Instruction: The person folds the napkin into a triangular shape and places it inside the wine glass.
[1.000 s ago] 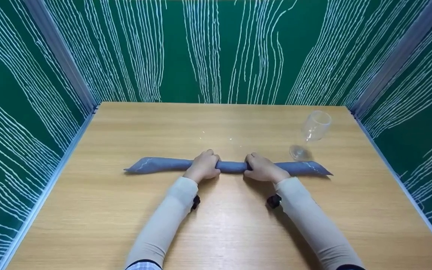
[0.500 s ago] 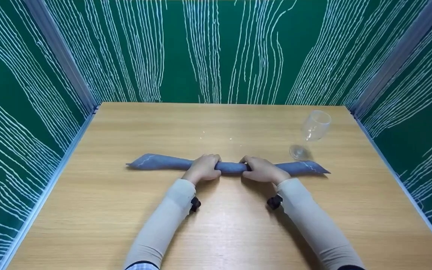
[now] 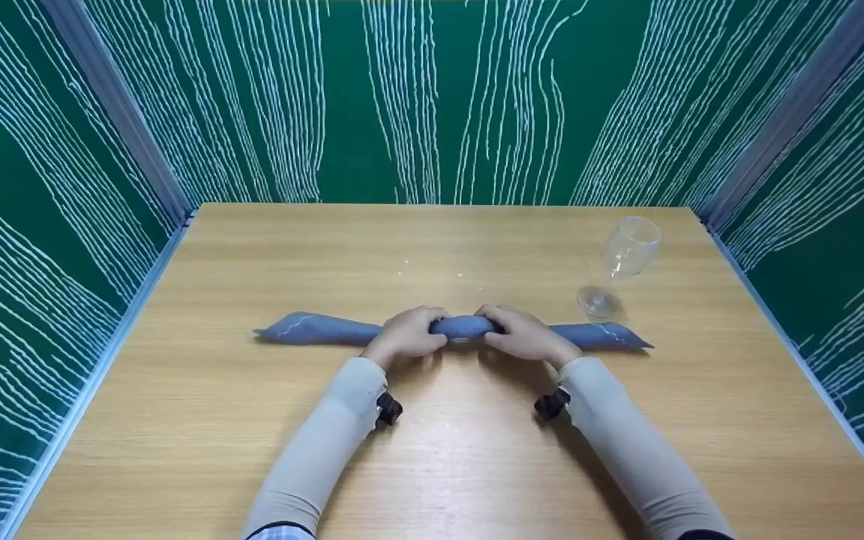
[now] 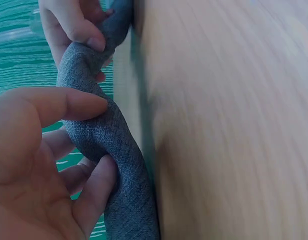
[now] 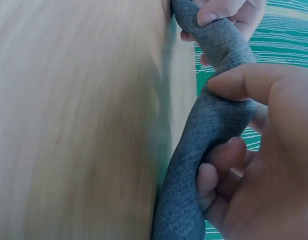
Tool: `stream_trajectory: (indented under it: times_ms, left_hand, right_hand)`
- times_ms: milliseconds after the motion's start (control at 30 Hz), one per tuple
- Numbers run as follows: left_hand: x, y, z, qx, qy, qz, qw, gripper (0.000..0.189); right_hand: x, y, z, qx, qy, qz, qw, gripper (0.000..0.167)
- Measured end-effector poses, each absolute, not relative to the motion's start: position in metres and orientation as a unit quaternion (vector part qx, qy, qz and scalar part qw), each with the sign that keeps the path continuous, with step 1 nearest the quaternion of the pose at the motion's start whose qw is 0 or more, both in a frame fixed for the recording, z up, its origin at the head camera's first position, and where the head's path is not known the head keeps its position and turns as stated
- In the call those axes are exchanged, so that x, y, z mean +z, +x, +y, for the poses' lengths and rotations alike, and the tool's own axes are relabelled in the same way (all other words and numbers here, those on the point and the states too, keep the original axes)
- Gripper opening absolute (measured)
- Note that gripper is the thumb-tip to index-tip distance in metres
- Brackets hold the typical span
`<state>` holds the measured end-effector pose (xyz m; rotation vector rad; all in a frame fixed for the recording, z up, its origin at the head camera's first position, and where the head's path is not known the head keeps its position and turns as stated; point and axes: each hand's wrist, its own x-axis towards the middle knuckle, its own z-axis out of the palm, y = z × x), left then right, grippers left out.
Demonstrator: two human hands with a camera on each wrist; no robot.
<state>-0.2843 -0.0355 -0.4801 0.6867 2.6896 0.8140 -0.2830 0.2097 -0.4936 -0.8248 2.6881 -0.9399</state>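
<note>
A blue-grey cloth napkin [image 3: 331, 328], rolled into a long tube with pointed ends, lies across the table in the head view. My left hand [image 3: 408, 334] grips it just left of its middle. On the other side of the middle, my right hand [image 3: 526, 335] holds it too, and the short stretch between the hands arches up. The left wrist view has the thumb and curled fingers around the bent roll [image 4: 131, 192]. In the right wrist view, the thumb presses on the roll [image 5: 181, 190] while the fingers curl against its side.
A clear stemmed glass [image 3: 631, 247] stands upright beyond the right end of the napkin. The wooden table [image 3: 462, 450] has small white specks [image 3: 460, 274] on it. Green walls [image 3: 342, 105] with white lines enclose its back and sides.
Both hands have come slightly closer together, and the napkin's middle has gone from flat to bowed upward. Its pointed ends have drawn in a little.
</note>
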Motion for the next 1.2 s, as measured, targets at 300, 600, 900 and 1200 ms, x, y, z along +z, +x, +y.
stream_trajectory:
  times_ms: [300,600,900,1200]
  left_hand:
    - [-0.471,-0.287,-0.041,0.320,0.270,0.904,0.090,0.027]
    - [-0.453,-0.288,-0.045,0.457,0.244,0.853,0.068,0.030]
    - [-0.441,-0.285,-0.045,0.603,0.210,0.764,0.089,0.032]
    - [-0.426,-0.279,-0.036,0.671,0.190,0.714,0.064,0.037]
  right_hand:
    - [-0.484,-0.282,0.210,-0.369,-0.274,0.885,0.076,0.025]
    - [-0.468,-0.284,0.215,-0.478,-0.264,0.834,0.079,0.021]
    - [-0.446,-0.279,0.213,-0.504,-0.226,0.833,0.037,0.027]
    - [-0.433,-0.275,0.206,-0.551,-0.217,0.806,-0.011,0.024]
